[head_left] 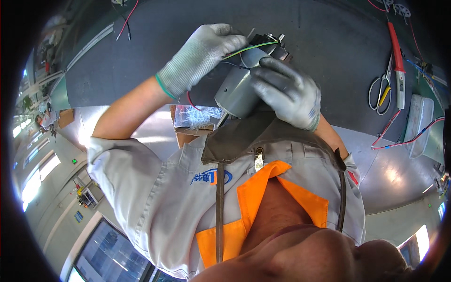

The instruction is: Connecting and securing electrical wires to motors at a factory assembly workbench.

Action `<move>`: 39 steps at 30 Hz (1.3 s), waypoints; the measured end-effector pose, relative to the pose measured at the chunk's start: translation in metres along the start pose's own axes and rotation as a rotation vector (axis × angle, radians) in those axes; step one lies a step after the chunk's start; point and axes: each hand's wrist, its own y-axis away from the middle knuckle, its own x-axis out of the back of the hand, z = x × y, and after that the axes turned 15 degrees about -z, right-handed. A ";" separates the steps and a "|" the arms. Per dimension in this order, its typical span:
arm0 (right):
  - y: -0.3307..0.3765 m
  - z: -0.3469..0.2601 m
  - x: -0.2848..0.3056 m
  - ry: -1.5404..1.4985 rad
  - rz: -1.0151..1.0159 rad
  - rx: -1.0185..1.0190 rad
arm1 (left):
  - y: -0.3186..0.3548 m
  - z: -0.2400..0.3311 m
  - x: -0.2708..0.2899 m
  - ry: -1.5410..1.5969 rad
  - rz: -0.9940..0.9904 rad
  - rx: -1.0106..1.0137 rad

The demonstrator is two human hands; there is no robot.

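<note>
A grey cylindrical motor (237,91) lies tilted at the near edge of the dark bench, its black end fitting (282,50) pointing away from me. My left hand (204,54), in a pale knit glove, is closed in a pinch on a green-and-yellow wire (257,46) that runs to the fitting. Across the motor's upper right side curls my right hand (289,91), in a grey-coated glove, its fingers bent and slightly blurred against the body. A thin dark wire (237,65) ends near those fingertips; whether they pinch it is hidden.
Scissors (381,91) and a red-handled tool (397,51) lie on the bench (338,28) at right, by a pale tray (418,122) and red-blue wires (394,144). Below the bench edge stands a carton (185,136) with clear plastic. More leads (126,23) lie far left.
</note>
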 end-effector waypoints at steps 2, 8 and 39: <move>0.003 0.004 0.003 -0.268 0.082 -0.132 | -0.010 -0.001 -0.007 -0.026 0.021 -0.105; -0.014 0.014 0.009 -1.431 0.569 -0.464 | -0.014 0.013 -0.035 0.340 0.134 -0.217; 0.031 0.041 0.034 -0.435 0.271 -0.754 | -0.024 -0.001 -0.079 -0.384 0.468 -0.617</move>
